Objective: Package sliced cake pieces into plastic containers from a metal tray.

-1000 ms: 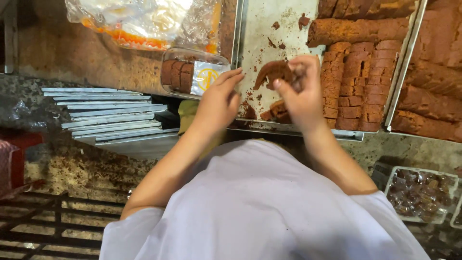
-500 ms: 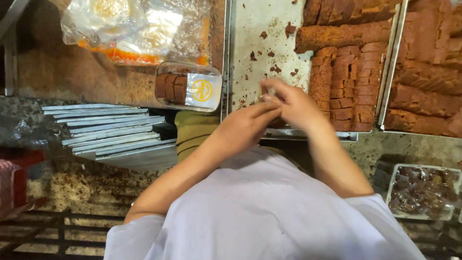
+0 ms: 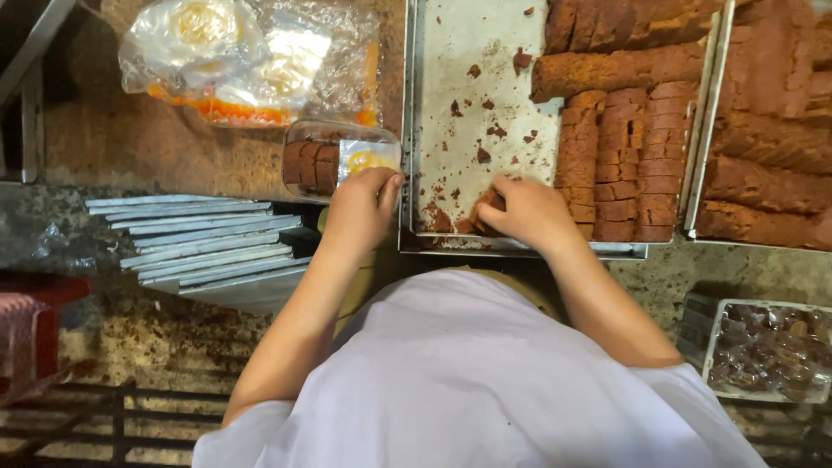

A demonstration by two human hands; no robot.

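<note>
Fingers of the right hand (image 3: 530, 211) curl down over a brown cake piece (image 3: 487, 208) at the near edge of the metal baking tray (image 3: 472, 104), closed around it. Left hand (image 3: 362, 208) rests with fingers bent on a clear plastic container (image 3: 334, 156) holding cake slices, just beside the tray on the counter (image 3: 156, 139). Sliced cake loaves (image 3: 624, 165) fill the tray's right side.
</note>
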